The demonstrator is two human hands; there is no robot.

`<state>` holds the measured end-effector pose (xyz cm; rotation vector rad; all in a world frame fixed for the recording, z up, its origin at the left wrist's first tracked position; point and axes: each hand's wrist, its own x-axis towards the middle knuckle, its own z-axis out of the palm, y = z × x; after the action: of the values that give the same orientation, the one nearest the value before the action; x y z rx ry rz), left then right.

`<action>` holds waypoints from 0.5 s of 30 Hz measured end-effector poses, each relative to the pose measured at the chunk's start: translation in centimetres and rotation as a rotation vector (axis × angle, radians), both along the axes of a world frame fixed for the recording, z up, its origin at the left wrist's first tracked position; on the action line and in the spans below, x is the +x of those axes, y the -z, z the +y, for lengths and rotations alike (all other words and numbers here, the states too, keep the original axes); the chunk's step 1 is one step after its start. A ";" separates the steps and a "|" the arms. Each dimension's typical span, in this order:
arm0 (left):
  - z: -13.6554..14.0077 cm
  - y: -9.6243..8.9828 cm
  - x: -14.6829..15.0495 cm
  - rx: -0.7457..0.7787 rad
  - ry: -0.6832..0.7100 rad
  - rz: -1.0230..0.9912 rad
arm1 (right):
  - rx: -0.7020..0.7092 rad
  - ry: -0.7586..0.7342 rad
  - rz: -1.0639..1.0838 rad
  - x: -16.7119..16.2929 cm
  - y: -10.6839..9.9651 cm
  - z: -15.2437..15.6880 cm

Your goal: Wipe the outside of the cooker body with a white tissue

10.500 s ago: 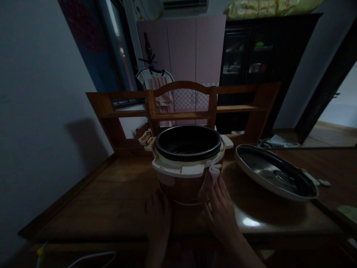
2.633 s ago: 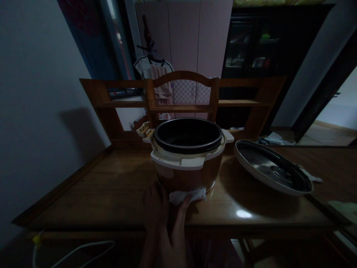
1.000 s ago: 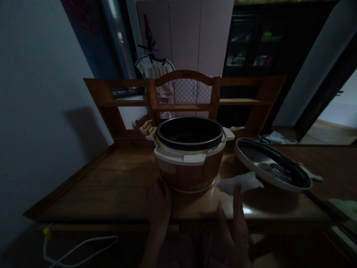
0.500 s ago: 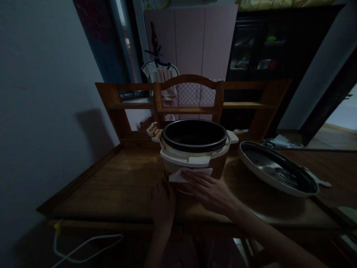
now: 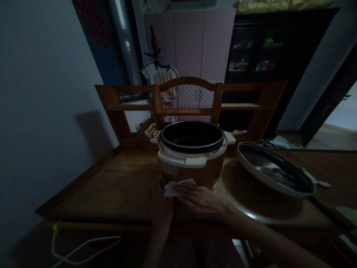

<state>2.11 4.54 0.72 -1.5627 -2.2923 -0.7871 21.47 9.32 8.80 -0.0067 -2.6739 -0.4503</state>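
On the wooden desk stands an electric cooker (image 5: 199, 170) with a brown body and a cream rim. It has no lid on, and its dark inner pot (image 5: 192, 137) shows inside the rim. My right hand (image 5: 196, 197) presses a folded white cloth or tissue (image 5: 178, 187) flat against the lower front of the body, fingers pointing left. At the lower left of the base my left hand (image 5: 160, 203) grips the cooker, its fingertips dim and partly hidden. The cooker's detached lid (image 5: 275, 169) lies to the right, its metallic inner side facing up.
A wooden shelf rack (image 5: 186, 110) rises along the desk's (image 5: 117, 182) back edge. Behind the cooker's left handle sits a small container with brownish pieces (image 5: 151, 131). A white cable (image 5: 86, 242) hangs below the front left edge. A wall borders the left side.
My right hand has slid the white cloth down and slightly left, from just under the rim to the lower body. My left hand stays by the base. The view has shifted slightly.
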 end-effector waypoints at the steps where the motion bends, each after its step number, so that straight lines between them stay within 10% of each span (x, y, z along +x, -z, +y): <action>1: 0.0 0.0 -0.1 -0.009 -0.001 -0.001 | -0.018 -0.005 0.006 -0.6 0.2 0.0; 15: -0.3 -0.1 0.1 -0.078 0.033 0.313 | -0.036 -0.108 -0.108 0.1 0.6 1.1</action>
<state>2.21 4.27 0.85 -1.6299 -2.0959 -0.4278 21.60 10.39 8.18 0.1551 -2.7712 -0.3780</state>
